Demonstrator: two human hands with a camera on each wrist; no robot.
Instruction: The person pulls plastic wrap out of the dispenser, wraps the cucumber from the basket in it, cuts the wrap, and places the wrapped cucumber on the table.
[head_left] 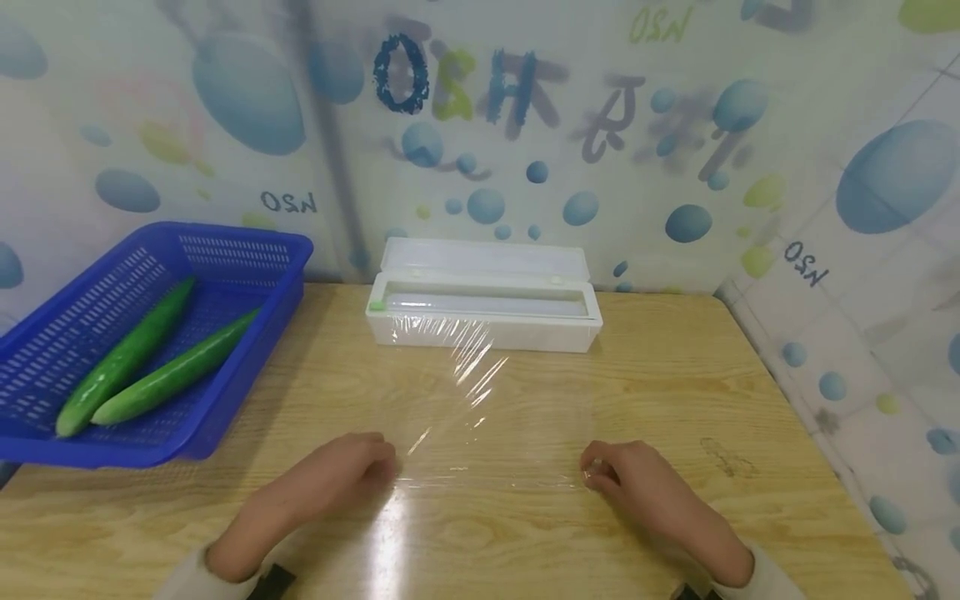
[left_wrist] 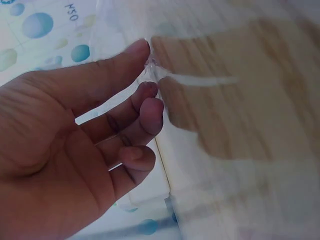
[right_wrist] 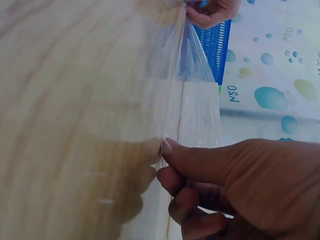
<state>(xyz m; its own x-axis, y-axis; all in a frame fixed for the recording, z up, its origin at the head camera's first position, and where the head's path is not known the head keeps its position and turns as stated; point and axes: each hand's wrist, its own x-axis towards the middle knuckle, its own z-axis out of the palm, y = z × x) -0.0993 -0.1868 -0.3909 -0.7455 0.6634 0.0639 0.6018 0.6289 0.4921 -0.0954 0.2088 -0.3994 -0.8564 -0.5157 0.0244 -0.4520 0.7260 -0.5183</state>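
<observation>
A clear sheet of cling film (head_left: 480, 425) stretches from a white dispenser box (head_left: 487, 334) toward me, just over the table. At the sheet's near left corner my left hand (head_left: 322, 479) holds the film's edge between thumb and fingers. My right hand (head_left: 648, 487) pinches the near right corner, thumb against index finger in the right wrist view. In the left wrist view the film gathers at the left hand's thumb tip (left_wrist: 142, 50). The box lid (head_left: 487, 258) stands raised, and a white roll (head_left: 480, 304) lies inside.
A blue plastic basket (head_left: 258, 362) with two green cucumbers (head_left: 138, 350) stands at the left of the wooden table (head_left: 675, 375). Behind the box rises a wall covering (head_left: 480, 167) printed with bubbles and letters, and it continues along the right side.
</observation>
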